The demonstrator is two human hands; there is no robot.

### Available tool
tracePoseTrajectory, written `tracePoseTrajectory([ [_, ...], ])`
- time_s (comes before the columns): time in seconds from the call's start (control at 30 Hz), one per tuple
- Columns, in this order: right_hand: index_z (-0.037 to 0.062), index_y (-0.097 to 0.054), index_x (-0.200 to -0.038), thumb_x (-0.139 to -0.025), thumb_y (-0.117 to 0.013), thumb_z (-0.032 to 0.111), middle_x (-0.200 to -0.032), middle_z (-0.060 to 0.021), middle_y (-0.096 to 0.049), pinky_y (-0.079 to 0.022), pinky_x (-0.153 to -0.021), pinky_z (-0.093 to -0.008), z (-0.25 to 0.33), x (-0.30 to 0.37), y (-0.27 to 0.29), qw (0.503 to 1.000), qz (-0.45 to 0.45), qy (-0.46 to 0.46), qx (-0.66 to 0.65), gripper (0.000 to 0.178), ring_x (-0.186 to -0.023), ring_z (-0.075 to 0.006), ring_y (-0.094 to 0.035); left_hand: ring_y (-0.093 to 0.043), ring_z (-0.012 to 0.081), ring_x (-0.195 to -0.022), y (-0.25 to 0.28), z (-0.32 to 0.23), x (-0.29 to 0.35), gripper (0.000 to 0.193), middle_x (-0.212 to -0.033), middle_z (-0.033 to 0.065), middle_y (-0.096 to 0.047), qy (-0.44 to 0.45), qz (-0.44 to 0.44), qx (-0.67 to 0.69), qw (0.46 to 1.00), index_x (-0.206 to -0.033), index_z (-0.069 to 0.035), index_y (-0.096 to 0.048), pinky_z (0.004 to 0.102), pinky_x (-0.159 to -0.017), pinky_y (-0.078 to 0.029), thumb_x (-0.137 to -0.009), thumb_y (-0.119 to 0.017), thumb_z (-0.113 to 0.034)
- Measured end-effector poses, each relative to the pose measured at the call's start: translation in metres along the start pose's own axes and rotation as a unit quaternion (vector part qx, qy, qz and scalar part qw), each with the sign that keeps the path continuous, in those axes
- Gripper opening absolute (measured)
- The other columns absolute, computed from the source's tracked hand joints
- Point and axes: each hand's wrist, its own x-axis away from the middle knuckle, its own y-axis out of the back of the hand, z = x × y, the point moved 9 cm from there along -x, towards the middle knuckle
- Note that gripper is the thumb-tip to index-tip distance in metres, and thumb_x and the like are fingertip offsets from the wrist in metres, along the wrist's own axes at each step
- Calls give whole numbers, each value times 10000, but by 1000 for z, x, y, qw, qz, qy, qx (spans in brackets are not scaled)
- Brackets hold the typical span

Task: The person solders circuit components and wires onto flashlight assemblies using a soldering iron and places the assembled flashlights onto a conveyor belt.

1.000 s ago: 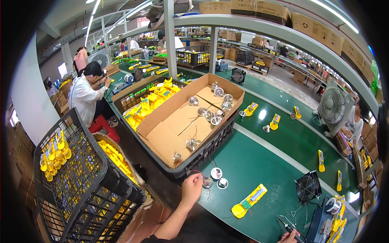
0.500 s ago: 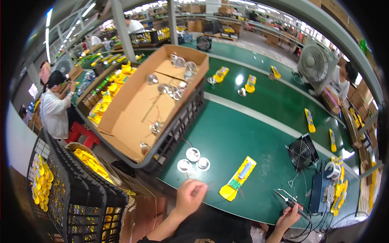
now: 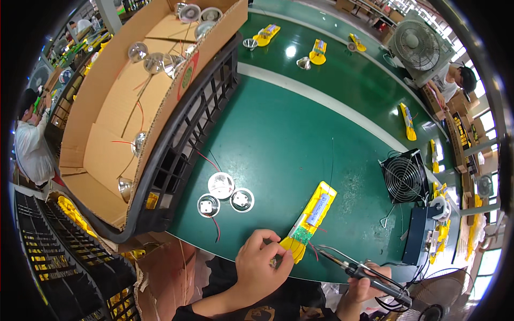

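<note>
A yellow plastic casing (image 3: 323, 199) lies slanted on the green bench, bearing a blue-wrapped cell (image 3: 319, 209) and a small green circuit board (image 3: 303, 235) with red wires. At its rounded near end my left hand (image 3: 262, 262) is closed, thumb and index fingertips pinched against the casing; anything thin between them is hidden. My right hand (image 3: 367, 283) grips a soldering iron (image 3: 356, 270) by its dark handle, the tip pointing left toward the casing's lower right edge. Left of the casing sit three round silver reflectors (image 3: 221, 185), some trailing red and black wires.
A cardboard-lined black crate (image 3: 187, 155) with several reflectors stands at the left. On the right are a small black fan (image 3: 402, 176) and a blue soldering station (image 3: 415, 235) with a solder spool (image 3: 440, 208). Yellow casings (image 3: 318, 52) lie on the far green strip; a co-worker (image 3: 450, 83) sits far right.
My left hand has moved right to the casing's near end. The soldering iron has come left, closer to the casing. The whole view has shifted downward and nearer the bench.
</note>
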Motion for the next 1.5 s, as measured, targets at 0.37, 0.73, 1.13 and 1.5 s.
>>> tracePoseTrajectory([
  [0.37,16,-437,-746,-769,-571,385,-520,-6,-433,-405,-478,-254,-20,2,-26,995,92,-36,27,393,-413,-113,-446,-413,110,-484,-6,7,-14,80,-876,37,-510,78,95,44,991,-606,-56,-590,238,-444,-351,-623,-662,-87],
  [0.73,2,-550,-500,-749,-566,344,-414,-24,-503,-402,-347,-247,-17,-8,-36,997,56,-38,37,423,-319,-140,-466,-408,103,-476,-9,7,-14,66,-877,43,-516,80,104,50,990,-620,-56,-604,231,-434,-345,-624,-666,-78],
  [1.13,6,-537,-489,-743,-564,339,-414,-29,-505,-409,-352,-247,-19,-8,-34,996,61,-43,42,419,-323,-144,-475,-467,146,-539,-10,8,-14,108,-865,13,-499,99,120,19,988,-618,-76,-566,286,-477,-393,-646,-648,-142],
  [1.5,17,-529,-485,-737,-565,361,-406,-31,-498,-397,-354,-243,-26,-1,-29,995,71,-66,19,428,-315,-142,-463,-465,142,-538,-10,8,-14,110,-866,11,-502,106,124,24,986,-614,-71,-560,288,-485,-394,-643,-646,-133],
])
